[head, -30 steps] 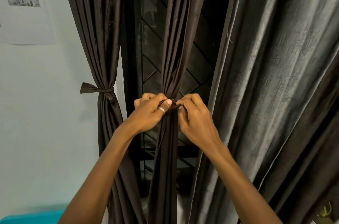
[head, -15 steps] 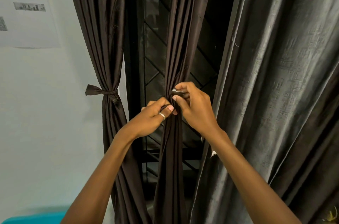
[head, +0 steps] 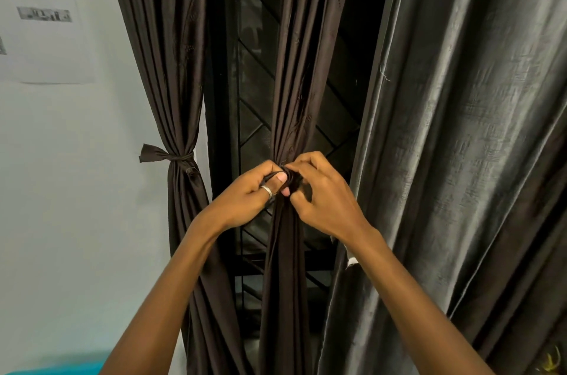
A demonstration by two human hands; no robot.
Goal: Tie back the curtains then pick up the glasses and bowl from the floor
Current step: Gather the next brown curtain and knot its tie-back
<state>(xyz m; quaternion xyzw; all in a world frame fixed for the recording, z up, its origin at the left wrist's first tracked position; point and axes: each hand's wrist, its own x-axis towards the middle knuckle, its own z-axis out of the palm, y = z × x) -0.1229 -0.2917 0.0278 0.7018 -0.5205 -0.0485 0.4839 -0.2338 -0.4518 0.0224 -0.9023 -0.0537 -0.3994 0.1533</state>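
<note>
A thin dark fabric tie (head: 292, 179) is pinched by the curled left hand (head: 245, 199) and right hand (head: 323, 201), at the waist of the gathered dark brown curtain panel (head: 294, 83). Three curtains are counted: this panel, a tied brown curtain (head: 171, 67) at the left, and a loose grey curtain (head: 460, 160) at the right.

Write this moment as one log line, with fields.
step: tying middle curtain | left hand: grips tie | right hand: grips tie | left curtain: tied
</note>
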